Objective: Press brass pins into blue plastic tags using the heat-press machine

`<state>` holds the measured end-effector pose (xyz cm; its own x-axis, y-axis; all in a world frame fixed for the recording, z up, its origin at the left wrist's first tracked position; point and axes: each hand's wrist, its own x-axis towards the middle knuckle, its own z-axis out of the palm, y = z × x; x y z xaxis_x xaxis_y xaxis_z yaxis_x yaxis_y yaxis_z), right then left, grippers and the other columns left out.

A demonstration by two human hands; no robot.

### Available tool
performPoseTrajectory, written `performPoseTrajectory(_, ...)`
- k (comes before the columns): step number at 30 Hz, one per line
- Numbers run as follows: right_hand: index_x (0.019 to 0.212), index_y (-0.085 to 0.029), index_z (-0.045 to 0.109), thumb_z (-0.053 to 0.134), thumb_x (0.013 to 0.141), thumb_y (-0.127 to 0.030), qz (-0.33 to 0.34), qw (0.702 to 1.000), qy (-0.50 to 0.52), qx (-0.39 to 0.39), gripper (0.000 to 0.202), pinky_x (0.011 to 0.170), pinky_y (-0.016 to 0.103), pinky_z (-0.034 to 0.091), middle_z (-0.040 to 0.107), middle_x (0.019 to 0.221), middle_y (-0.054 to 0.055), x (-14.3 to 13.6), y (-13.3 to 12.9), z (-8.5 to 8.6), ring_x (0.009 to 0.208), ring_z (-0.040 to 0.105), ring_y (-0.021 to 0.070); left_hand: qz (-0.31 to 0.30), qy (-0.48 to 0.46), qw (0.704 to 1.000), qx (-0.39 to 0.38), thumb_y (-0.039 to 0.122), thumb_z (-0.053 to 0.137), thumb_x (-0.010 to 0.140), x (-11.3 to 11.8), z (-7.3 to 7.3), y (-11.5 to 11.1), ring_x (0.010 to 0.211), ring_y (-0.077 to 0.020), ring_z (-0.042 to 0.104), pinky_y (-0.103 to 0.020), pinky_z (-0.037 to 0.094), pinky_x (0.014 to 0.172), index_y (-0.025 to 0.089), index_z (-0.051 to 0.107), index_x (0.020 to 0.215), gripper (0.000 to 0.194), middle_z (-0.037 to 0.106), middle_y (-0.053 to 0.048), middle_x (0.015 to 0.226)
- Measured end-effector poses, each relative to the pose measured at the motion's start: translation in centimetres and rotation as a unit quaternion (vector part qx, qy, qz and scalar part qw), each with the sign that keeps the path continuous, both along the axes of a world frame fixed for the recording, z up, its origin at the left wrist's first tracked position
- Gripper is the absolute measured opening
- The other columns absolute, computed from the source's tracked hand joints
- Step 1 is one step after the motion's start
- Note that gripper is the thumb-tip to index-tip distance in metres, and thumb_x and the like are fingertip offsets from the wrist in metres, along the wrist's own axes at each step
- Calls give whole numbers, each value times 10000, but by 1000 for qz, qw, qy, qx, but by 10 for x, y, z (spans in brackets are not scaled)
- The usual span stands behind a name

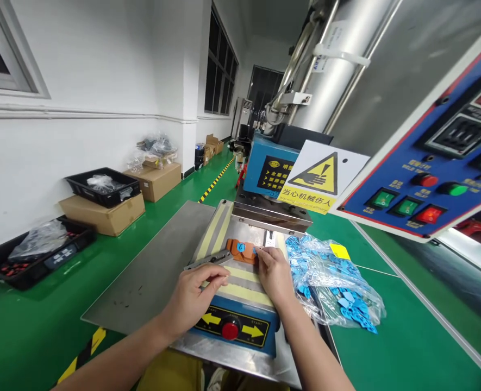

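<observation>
While right fingers (269, 256) touch 1 of 2 blue pieces (241, 247), left fingers (212, 270) curled, grips unclear, 1 orange block (248, 256)

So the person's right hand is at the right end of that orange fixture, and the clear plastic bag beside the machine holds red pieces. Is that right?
Not quite: the pieces in the clear plastic bag are blue, as the head view shows. The right hand is indeed at the orange fixture's right end.
</observation>
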<state>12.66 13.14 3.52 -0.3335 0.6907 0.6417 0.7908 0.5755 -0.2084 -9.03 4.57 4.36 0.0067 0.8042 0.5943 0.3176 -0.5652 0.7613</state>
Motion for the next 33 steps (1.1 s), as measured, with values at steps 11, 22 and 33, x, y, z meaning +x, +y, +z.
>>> performPoseTrajectory(11, 1071, -200, 688, 478, 881, -125, -2, 1000, 9, 2, 293, 791, 353, 511, 685, 970, 89, 1, -2, 1, 907, 590, 232, -20, -3, 1000, 6, 220, 588, 867, 11, 5, 3, 710, -149, 699, -220, 584, 653, 191, 677, 893, 97, 728, -50, 864)
performPoseTrajectory(22, 1004, -204, 672, 490, 880, -121, -6, 1000, 18, -1, 235, 777, 336, 500, 683, 943, 71, 0, -3, 1, 893, 590, 227, -37, 212, 976, 21, 236, 601, 835, -2, 34, 61, 601, -112, 588, -192, 465, 575, 205, 703, 741, 142, 672, -3, 701)
performPoseTrajectory(33, 967, -204, 670, 484, 889, -130, -13, 1000, 21, -7, 216, 753, 327, 497, 671, 918, 71, 0, -3, 1, 876, 580, 219, -58, 325, 943, 23, 102, 530, 826, 22, 23, 122, 765, -188, 633, -293, 488, 710, 203, 721, 801, 217, 694, -27, 810)
